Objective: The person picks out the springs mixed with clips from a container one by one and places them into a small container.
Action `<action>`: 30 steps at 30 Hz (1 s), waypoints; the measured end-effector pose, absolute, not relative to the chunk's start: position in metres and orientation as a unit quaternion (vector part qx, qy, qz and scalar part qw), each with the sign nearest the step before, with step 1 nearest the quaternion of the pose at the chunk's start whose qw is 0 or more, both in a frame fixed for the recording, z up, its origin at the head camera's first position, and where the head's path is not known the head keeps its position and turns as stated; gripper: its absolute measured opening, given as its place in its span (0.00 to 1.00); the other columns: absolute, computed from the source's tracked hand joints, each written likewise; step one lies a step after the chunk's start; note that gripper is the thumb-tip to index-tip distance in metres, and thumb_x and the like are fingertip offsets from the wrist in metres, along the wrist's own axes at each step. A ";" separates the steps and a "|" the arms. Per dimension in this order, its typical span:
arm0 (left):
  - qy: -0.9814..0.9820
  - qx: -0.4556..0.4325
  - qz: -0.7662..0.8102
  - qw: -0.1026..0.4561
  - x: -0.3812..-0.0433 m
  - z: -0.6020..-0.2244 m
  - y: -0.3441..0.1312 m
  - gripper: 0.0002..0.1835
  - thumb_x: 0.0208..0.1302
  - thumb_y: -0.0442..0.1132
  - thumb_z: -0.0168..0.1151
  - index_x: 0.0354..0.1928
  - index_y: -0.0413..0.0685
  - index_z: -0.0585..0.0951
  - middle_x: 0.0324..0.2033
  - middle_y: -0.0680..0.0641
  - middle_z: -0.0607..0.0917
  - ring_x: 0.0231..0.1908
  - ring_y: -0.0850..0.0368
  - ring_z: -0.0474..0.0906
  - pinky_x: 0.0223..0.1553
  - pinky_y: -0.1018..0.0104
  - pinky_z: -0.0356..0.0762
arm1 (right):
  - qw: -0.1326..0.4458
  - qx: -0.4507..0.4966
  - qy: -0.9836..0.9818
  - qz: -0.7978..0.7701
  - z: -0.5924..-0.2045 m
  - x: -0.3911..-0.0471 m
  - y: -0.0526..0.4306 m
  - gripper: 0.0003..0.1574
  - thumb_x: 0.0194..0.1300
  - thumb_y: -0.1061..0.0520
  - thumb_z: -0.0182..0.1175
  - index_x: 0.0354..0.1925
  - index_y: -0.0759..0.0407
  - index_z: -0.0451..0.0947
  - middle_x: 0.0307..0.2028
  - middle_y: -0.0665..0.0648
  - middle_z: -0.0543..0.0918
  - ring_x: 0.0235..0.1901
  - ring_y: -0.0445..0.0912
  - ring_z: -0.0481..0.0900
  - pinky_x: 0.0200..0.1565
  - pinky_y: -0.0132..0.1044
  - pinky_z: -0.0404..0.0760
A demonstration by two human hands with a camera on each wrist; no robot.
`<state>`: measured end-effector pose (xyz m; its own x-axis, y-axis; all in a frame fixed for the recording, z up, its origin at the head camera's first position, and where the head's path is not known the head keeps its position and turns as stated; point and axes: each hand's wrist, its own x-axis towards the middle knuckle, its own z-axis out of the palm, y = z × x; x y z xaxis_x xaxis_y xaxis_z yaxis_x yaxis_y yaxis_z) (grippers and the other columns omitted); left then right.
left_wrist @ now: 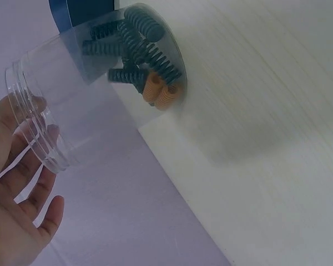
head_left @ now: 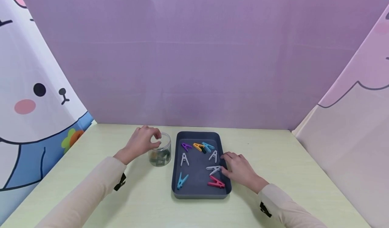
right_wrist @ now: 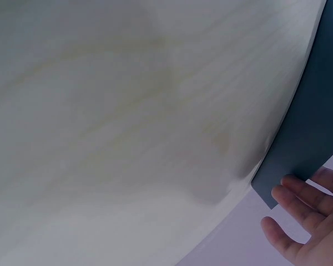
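My left hand [head_left: 141, 143] is at the mouth of a clear plastic jar [head_left: 165, 153], thumb and forefinger curved apart over it. In the left wrist view the fingers show beside and through the threaded rim. Several dark green springs [left_wrist: 143, 23] and two orange springs [left_wrist: 166, 97] lie at the jar's bottom. My right hand [head_left: 241, 170] is at the right side of a dark grey tray [head_left: 194, 196], fingertips at its rim, the fingers loosely spread against its outer wall in the right wrist view. Nothing is gripped between them.
Spread over the tray floor are clips: purple [head_left: 186, 147], orange [head_left: 198, 147], red [head_left: 216, 182], light blue [head_left: 182, 180] and several white [head_left: 184, 159] among them. The pale wooden table [head_left: 146, 201] ends at a purple backdrop [head_left: 194, 69], with printed cloth on both sides.
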<state>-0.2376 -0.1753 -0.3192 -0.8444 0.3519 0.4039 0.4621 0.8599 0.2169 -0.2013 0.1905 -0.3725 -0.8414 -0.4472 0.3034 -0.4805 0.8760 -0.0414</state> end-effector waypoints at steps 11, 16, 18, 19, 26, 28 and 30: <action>-0.946 -0.221 -0.149 0.186 -0.237 -0.317 -0.175 0.08 0.47 0.42 0.68 0.32 0.50 0.82 0.29 0.54 0.84 0.36 0.52 0.74 0.39 0.50 0.68 | 0.142 0.243 -0.958 0.057 -0.372 -0.201 0.190 0.24 0.55 0.47 0.61 0.47 0.58 0.76 0.47 0.55 0.79 0.47 0.49 0.77 0.47 0.49 0.74; -0.943 -0.225 -0.148 0.197 -0.237 -0.315 -0.175 0.09 0.47 0.42 0.68 0.32 0.51 0.82 0.29 0.54 0.84 0.35 0.52 0.74 0.39 0.51 0.68 | 0.141 0.244 -0.958 0.058 -0.371 -0.201 0.190 0.24 0.55 0.47 0.61 0.47 0.58 0.76 0.48 0.55 0.79 0.48 0.49 0.77 0.47 0.49 0.74; -0.941 -0.226 -0.150 0.200 -0.238 -0.313 -0.174 0.09 0.47 0.42 0.68 0.32 0.51 0.82 0.29 0.54 0.84 0.35 0.52 0.74 0.39 0.51 0.67 | 0.143 0.245 -0.957 0.057 -0.371 -0.201 0.190 0.24 0.55 0.47 0.61 0.47 0.58 0.76 0.47 0.55 0.79 0.48 0.49 0.77 0.47 0.49 0.74; -0.941 -0.226 -0.151 0.203 -0.238 -0.313 -0.174 0.09 0.47 0.42 0.68 0.33 0.50 0.82 0.29 0.54 0.84 0.35 0.52 0.73 0.39 0.51 0.67 | 0.144 0.246 -0.957 0.056 -0.371 -0.201 0.190 0.24 0.55 0.47 0.61 0.47 0.58 0.76 0.47 0.55 0.79 0.47 0.49 0.77 0.47 0.49 0.74; -0.938 -0.231 -0.142 0.216 -0.240 -0.305 -0.166 0.10 0.48 0.43 0.67 0.33 0.51 0.82 0.30 0.54 0.85 0.36 0.52 0.74 0.40 0.52 0.68 | 0.146 0.248 -0.956 0.056 -0.371 -0.200 0.191 0.24 0.55 0.47 0.61 0.47 0.58 0.76 0.47 0.55 0.79 0.47 0.49 0.77 0.47 0.49 0.74; -0.938 -0.232 -0.138 0.219 -0.240 -0.302 -0.161 0.10 0.48 0.44 0.67 0.34 0.51 0.82 0.30 0.54 0.85 0.36 0.52 0.74 0.40 0.52 0.68 | 0.147 0.249 -0.956 0.055 -0.371 -0.200 0.191 0.24 0.55 0.47 0.61 0.47 0.58 0.76 0.47 0.55 0.79 0.47 0.49 0.77 0.46 0.48 0.74; -0.938 -0.233 -0.137 0.218 -0.239 -0.300 -0.156 0.10 0.49 0.44 0.66 0.34 0.51 0.82 0.31 0.54 0.85 0.37 0.52 0.74 0.41 0.52 0.68 | 0.149 0.250 -0.955 0.055 -0.371 -0.200 0.191 0.24 0.55 0.47 0.61 0.47 0.58 0.76 0.47 0.55 0.79 0.47 0.48 0.77 0.46 0.48 0.74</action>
